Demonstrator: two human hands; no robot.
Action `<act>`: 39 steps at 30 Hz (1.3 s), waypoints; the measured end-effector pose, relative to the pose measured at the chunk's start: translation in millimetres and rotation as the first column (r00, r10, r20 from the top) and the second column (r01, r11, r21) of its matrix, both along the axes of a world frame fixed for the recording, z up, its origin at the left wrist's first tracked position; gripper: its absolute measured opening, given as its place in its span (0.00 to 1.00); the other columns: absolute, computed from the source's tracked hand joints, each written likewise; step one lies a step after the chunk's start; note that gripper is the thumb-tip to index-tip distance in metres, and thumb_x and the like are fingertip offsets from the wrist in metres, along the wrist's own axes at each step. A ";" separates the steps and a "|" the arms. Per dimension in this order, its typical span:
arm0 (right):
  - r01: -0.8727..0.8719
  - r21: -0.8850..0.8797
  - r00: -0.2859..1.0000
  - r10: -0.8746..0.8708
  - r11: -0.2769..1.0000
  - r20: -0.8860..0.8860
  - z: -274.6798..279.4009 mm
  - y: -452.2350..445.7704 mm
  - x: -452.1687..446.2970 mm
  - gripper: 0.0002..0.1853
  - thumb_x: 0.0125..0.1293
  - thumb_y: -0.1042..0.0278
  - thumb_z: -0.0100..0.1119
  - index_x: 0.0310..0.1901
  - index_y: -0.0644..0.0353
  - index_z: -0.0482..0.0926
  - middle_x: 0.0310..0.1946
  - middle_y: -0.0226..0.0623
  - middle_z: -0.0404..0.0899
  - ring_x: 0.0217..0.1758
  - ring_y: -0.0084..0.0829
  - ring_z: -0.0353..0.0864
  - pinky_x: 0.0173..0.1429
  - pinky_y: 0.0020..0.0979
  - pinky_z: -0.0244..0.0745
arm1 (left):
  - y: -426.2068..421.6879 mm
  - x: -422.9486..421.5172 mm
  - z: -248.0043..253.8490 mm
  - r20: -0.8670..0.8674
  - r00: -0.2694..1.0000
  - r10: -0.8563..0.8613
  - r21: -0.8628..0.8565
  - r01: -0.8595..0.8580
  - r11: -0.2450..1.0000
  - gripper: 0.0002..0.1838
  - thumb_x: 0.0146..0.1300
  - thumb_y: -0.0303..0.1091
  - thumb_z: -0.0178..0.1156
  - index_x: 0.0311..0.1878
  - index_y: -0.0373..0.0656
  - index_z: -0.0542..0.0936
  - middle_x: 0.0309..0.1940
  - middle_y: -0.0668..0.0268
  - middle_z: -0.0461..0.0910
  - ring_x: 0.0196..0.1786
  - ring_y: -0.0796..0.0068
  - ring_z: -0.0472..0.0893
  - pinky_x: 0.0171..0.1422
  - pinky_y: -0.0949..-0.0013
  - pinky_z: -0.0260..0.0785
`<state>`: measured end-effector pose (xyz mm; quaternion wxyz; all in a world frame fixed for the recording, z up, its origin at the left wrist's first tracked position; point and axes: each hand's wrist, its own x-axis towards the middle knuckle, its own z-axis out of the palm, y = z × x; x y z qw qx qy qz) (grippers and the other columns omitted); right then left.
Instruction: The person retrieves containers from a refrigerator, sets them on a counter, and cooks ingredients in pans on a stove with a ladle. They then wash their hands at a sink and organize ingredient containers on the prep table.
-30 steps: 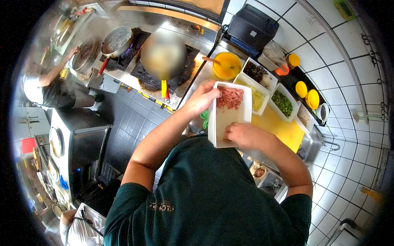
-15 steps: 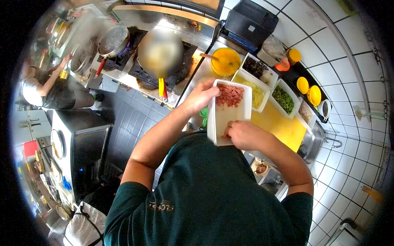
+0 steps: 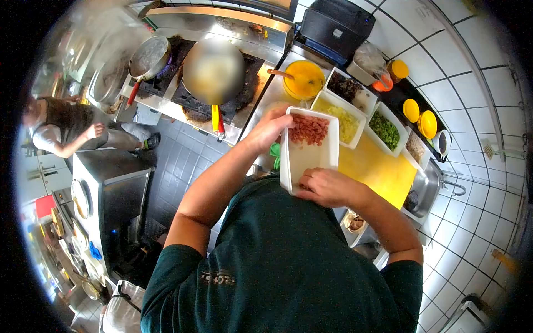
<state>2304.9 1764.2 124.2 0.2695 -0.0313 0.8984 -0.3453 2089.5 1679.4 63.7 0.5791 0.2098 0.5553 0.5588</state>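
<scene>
Your left hand (image 3: 272, 130) gripped the white container (image 3: 306, 158) by its left side, near the far end, thumb over the rim, in front of your chest. Chopped pink meat (image 3: 308, 129) lay bunched at that far end. Your right hand (image 3: 326, 186) curled at the near end; whether its fingers pinched anything, I couldn't tell. The yellow board (image 3: 380, 175) lay to the container's right.

A dark green shirt (image 3: 277, 250) is worn, its cloth plain apart from small pale lettering (image 3: 217, 277) set toward the left sleeve (image 3: 169, 280), too unclear to be read. Both this and the right sleeve (image 3: 402, 286) are cut short, ended above the elbow. The left hand (image 3: 270, 130) and right hand (image 3: 325, 187) are bare.
</scene>
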 end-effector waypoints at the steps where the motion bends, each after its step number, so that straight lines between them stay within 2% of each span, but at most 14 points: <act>1: -0.006 0.009 1.000 0.006 1.000 0.012 3.9 0.6 -2.1 0.27 0.78 0.45 0.46 0.50 0.64 0.81 0.48 0.52 0.80 0.52 0.51 0.81 0.59 0.47 0.75 | 0.5 -1.3 -6.4 0.017 1.000 -0.013 0.003 0.013 1.000 0.24 0.58 0.39 0.54 0.56 0.39 0.80 0.40 0.62 0.82 0.39 0.71 0.82 0.38 0.67 0.75; 4: -0.030 0.058 0.999 0.028 0.998 0.042 7.7 2.5 -4.8 0.30 0.78 0.41 0.45 0.45 0.66 0.82 0.45 0.52 0.81 0.48 0.51 0.83 0.56 0.47 0.77 | 1.2 -2.7 -26.5 0.069 0.998 0.010 0.005 -0.010 1.000 0.24 0.59 0.38 0.53 0.57 0.40 0.79 0.41 0.62 0.83 0.38 0.70 0.83 0.37 0.68 0.75; 7: -0.050 0.127 0.998 0.046 0.991 0.034 -0.4 3.2 -1.5 0.33 0.77 0.38 0.44 0.40 0.66 0.83 0.41 0.51 0.82 0.45 0.52 0.84 0.53 0.48 0.79 | -1.1 -3.6 -30.6 0.185 0.982 0.024 -0.052 -0.015 0.999 0.29 0.59 0.37 0.51 0.65 0.40 0.74 0.50 0.59 0.83 0.46 0.64 0.86 0.48 0.58 0.82; 9: -0.048 0.142 0.999 0.048 0.989 0.005 -1.9 3.4 0.8 0.35 0.77 0.36 0.43 0.37 0.65 0.84 0.39 0.51 0.82 0.43 0.52 0.84 0.51 0.48 0.79 | -3.8 -2.0 -30.2 0.245 0.968 0.050 -0.089 -0.029 0.996 0.29 0.60 0.38 0.52 0.65 0.40 0.74 0.51 0.58 0.83 0.48 0.63 0.85 0.51 0.57 0.81; 11: -0.070 0.166 0.998 0.067 0.984 0.018 -2.4 3.1 1.3 0.36 0.76 0.34 0.43 0.37 0.66 0.84 0.37 0.50 0.82 0.41 0.52 0.84 0.50 0.48 0.80 | -6.3 1.8 -29.1 0.298 0.949 0.104 -0.104 -0.076 0.992 0.29 0.60 0.39 0.52 0.65 0.40 0.74 0.51 0.58 0.83 0.49 0.63 0.85 0.53 0.57 0.80; 14: -0.096 0.195 0.995 0.090 0.976 0.036 -0.4 3.0 1.0 0.37 0.75 0.33 0.43 0.37 0.65 0.84 0.35 0.50 0.83 0.40 0.52 0.85 0.48 0.48 0.80 | -7.1 3.7 -24.6 0.283 0.951 0.128 -0.146 -0.090 0.985 0.29 0.60 0.39 0.53 0.65 0.40 0.73 0.53 0.58 0.83 0.52 0.62 0.84 0.56 0.56 0.79; 21: -0.073 0.181 0.996 0.061 0.981 0.072 1.0 1.9 0.0 0.38 0.75 0.31 0.42 0.37 0.65 0.83 0.34 0.52 0.84 0.40 0.54 0.85 0.48 0.49 0.80 | -10.5 4.8 -34.8 0.325 0.940 0.105 -0.095 -0.078 0.992 0.29 0.60 0.41 0.53 0.65 0.40 0.74 0.55 0.58 0.82 0.53 0.62 0.84 0.58 0.55 0.78; 27: -0.047 0.168 0.999 0.047 0.985 0.006 2.0 0.0 2.4 0.37 0.75 0.32 0.42 0.36 0.66 0.83 0.34 0.54 0.84 0.41 0.55 0.85 0.49 0.51 0.79 | -13.3 3.9 -28.4 0.266 0.961 0.080 -0.136 -0.045 0.990 0.31 0.58 0.44 0.54 0.64 0.41 0.75 0.54 0.59 0.83 0.53 0.62 0.84 0.58 0.56 0.77; 30: 0.003 0.165 0.995 0.014 0.986 -0.102 -7.7 -2.2 8.3 0.40 0.74 0.29 0.41 0.28 0.65 0.83 0.28 0.55 0.83 0.36 0.57 0.85 0.45 0.52 0.80 | -14.3 5.7 -34.8 0.288 0.952 0.102 -0.145 -0.062 0.988 0.31 0.58 0.44 0.54 0.64 0.39 0.76 0.54 0.57 0.83 0.53 0.60 0.84 0.59 0.55 0.76; 33: 0.035 0.120 0.986 -0.015 0.992 -0.164 -22.0 -2.7 13.1 0.40 0.74 0.29 0.42 0.27 0.64 0.82 0.27 0.54 0.83 0.35 0.56 0.85 0.44 0.52 0.81 | -15.9 0.5 -65.0 0.319 0.942 0.107 -0.168 -0.055 0.984 0.31 0.58 0.43 0.53 0.63 0.37 0.75 0.54 0.56 0.83 0.54 0.58 0.83 0.62 0.54 0.74; 39: 0.055 0.094 0.924 -0.016 0.994 -0.382 -45.9 -3.2 18.9 0.38 0.73 0.29 0.44 0.26 0.62 0.82 0.24 0.50 0.82 0.31 0.54 0.85 0.39 0.49 0.81 | -16.9 1.2 -64.2 0.320 0.940 0.120 -0.175 -0.065 0.982 0.31 0.59 0.43 0.52 0.63 0.35 0.75 0.55 0.54 0.82 0.57 0.57 0.82 0.63 0.53 0.74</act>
